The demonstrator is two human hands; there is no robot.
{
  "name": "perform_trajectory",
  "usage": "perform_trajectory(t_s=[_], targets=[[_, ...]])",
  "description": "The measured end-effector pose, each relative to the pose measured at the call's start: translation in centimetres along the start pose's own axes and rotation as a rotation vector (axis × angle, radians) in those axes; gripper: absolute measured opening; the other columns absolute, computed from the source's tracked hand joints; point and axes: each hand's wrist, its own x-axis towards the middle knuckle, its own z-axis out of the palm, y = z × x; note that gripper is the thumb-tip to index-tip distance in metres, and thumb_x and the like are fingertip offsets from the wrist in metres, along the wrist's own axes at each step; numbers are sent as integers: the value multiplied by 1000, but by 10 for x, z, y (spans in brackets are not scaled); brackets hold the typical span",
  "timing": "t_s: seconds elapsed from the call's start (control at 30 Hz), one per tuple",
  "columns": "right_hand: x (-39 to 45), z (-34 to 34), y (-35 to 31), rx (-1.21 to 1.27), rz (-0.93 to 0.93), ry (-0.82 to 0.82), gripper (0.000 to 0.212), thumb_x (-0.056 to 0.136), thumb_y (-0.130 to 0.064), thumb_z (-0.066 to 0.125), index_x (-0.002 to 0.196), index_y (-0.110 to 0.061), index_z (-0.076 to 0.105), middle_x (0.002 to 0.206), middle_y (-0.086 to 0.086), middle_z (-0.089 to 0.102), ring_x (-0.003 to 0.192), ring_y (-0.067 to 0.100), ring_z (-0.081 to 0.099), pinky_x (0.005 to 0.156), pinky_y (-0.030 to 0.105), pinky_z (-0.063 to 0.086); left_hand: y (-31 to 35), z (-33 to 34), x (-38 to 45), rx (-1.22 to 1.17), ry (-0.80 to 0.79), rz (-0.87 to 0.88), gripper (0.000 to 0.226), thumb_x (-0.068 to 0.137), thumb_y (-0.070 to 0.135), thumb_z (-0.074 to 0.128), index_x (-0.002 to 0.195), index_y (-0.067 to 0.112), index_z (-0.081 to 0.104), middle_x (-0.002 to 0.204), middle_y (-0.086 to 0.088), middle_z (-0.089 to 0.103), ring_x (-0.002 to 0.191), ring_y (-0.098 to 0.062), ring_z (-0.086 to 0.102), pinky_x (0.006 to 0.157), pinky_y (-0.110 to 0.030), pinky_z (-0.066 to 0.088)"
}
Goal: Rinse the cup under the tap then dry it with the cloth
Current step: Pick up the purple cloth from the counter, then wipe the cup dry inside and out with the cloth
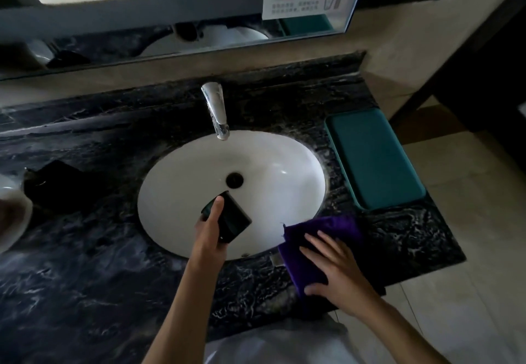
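Note:
My left hand (209, 228) grips a dark cup (232, 220), tilted on its side over the near part of the white sink (284, 170). The cup's mouth points to the upper left. A chrome tap (216, 110) stands behind the basin, and I see no water running from it. My right hand (334, 269) lies flat with fingers spread on a purple cloth (327, 230). The cloth rests on the dark marble counter (85, 264) just right of the sink's front rim.
A teal rectangular pad (375, 158) lies on the counter right of the sink. A black crumpled object (57, 184) sits at the left, next to another white basin edge (11, 215). A mirror (170, 8) runs along the back wall. The counter ends at the right, floor beyond.

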Motion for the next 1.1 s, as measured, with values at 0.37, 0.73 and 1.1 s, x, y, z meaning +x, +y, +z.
perform_trajectory(t_s=[0.37,0.73,1.1], targets=[[-33,6,35,-350,-206,-278,126,73,-42,83,163,-31,-5,173,4,-9,157,29,-18,121,57,-7,-19,-3,-17,24,16,10,53,92,43,75,134,13,60,130,-16,67,119,-36,65,101,-55,56],[6,-23,-18,736,295,144,37,95,-50,57,114,-22,72,108,-6,71,96,1,60,95,33,46,-22,11,-33,41,-2,6,50,94,44,72,131,12,61,129,-18,68,118,-36,66,98,-51,57],[80,-106,-98,2027,382,91,74,104,-62,22,149,-10,51,152,15,55,143,29,49,119,45,31,33,52,-82,327,-179,345,67,67,62,76,114,15,69,106,-9,78,96,-24,76,81,-42,64]])
